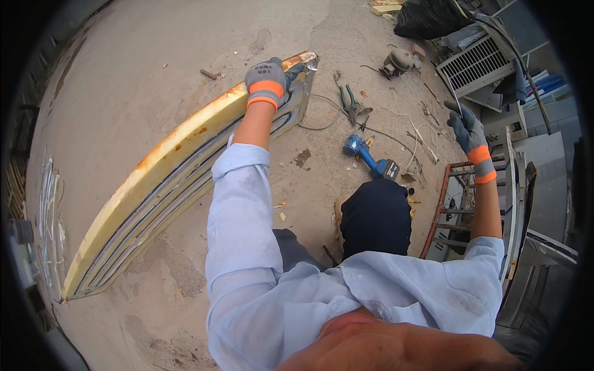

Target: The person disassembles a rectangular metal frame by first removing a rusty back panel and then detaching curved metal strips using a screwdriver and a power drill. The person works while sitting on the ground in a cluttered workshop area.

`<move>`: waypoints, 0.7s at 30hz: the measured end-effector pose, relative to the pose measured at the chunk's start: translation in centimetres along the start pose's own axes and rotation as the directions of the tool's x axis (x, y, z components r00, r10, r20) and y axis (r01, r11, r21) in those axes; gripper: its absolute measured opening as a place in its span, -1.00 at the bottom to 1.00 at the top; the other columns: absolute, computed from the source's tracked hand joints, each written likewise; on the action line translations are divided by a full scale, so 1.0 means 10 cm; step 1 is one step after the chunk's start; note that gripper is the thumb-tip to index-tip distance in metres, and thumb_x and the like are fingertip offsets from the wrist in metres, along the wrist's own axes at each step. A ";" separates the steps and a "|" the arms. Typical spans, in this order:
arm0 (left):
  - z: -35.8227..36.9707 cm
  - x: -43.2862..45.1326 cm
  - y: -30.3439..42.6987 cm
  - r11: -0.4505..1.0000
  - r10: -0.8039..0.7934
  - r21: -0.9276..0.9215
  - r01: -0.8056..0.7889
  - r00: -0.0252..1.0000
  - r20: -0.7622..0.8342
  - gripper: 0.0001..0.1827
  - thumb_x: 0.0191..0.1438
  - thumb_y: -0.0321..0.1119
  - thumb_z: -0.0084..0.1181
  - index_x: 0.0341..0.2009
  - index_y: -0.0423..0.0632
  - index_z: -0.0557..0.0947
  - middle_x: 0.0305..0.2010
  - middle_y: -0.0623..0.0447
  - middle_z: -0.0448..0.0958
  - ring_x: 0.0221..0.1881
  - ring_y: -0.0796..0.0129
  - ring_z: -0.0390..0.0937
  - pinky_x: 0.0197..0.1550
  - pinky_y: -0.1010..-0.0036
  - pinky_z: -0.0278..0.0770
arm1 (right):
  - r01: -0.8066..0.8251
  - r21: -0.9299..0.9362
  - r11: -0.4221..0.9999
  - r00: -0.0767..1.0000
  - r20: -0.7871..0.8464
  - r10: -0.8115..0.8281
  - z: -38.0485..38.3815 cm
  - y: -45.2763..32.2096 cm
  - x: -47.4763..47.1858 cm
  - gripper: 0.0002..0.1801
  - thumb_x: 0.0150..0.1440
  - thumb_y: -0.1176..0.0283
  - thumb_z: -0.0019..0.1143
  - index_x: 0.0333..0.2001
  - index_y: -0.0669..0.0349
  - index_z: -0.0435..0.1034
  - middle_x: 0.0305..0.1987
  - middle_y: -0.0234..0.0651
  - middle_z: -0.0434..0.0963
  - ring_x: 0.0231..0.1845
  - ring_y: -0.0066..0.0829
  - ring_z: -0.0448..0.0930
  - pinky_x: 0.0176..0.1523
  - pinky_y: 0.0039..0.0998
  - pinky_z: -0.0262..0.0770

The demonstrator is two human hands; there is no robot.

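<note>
My left hand (267, 79), in a grey work glove with an orange cuff, grips the upper end of a long insulated panel (153, 171). Yellow foam forms the panel's edge, with rusty stains, and dark lines run lengthwise along its face. Torn silvery foil (310, 59) shows at the end beside my fingers. Off to the right, my gloved right hand (466, 127) is raised, closed around a thin metal tool (453, 90) whose exact kind I cannot tell. Between the hands, green-handled pliers (349, 99) and a blue cordless power tool (369, 155) lie on the concrete.
A compressor (398, 61) sits at the upper right, near a black plastic bag (429, 19) and a louvred metal casing (478, 65). White cord (415, 127) trails over the ground. A rusty metal frame (441, 208) stands by my right knee. Thin pale strips (48, 218) lie far left.
</note>
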State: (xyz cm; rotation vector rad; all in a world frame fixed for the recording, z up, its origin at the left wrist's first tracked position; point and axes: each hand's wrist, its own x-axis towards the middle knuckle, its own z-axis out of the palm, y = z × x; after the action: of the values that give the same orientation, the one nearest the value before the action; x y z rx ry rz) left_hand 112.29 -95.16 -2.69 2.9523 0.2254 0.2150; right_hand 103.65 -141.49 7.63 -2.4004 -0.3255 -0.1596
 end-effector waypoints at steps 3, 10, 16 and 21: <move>-0.02 -0.01 -0.04 0.999 0.047 -0.017 -0.047 0.999 0.005 -0.41 0.09 0.25 -0.04 -0.16 -0.05 0.59 -0.23 -0.09 0.64 -0.18 0.08 0.62 -0.16 0.26 0.54 | -0.061 0.192 0.980 0.950 0.313 -0.002 1.18 -0.38 1.03 -0.42 0.12 0.27 0.18 0.22 0.09 0.28 0.07 -0.39 0.44 -0.28 -0.65 0.42 -0.25 -0.60 0.40; 0.07 0.09 -0.13 1.000 0.007 -0.006 -0.006 0.980 0.200 -0.60 0.03 -0.01 0.13 -0.12 0.02 0.58 -0.17 -0.06 0.62 -0.15 0.05 0.59 -0.14 0.21 0.54 | -0.505 0.360 0.784 0.744 0.642 0.185 3.22 0.17 1.88 -0.12 -0.06 0.01 0.28 0.32 -0.04 0.15 0.28 -0.31 0.32 0.22 -0.35 0.39 -0.01 -0.04 0.29; 0.35 0.05 -0.47 0.996 -0.015 -0.079 0.048 0.930 0.367 -0.30 0.03 0.42 -0.13 -0.04 0.13 0.61 -0.13 -0.13 0.60 -0.09 -0.04 0.55 -0.01 0.12 0.47 | -0.506 0.452 0.735 0.614 0.787 -0.061 3.89 0.74 1.31 -0.39 0.06 -0.01 0.15 0.06 0.18 0.41 -0.19 -0.48 0.52 -0.42 -0.65 0.43 -0.41 -0.57 0.36; 1.05 -0.09 -0.84 0.968 -0.123 -0.123 0.221 0.838 0.532 -0.30 0.06 0.37 -0.11 -0.03 0.04 0.61 -0.03 -0.16 0.56 0.02 -0.04 0.49 0.09 0.22 0.39 | -0.639 0.392 0.662 0.540 0.841 0.023 4.14 0.60 0.63 -0.46 0.05 -0.08 0.17 -0.22 0.23 0.48 -0.42 -0.43 0.50 -0.56 -0.64 0.40 -0.47 -0.61 0.36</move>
State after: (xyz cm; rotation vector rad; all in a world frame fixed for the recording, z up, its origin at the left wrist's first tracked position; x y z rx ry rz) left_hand 111.91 -88.78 -14.54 2.6588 0.3682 -0.5594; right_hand 112.41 -117.20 -25.81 -1.5770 -0.1950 1.1003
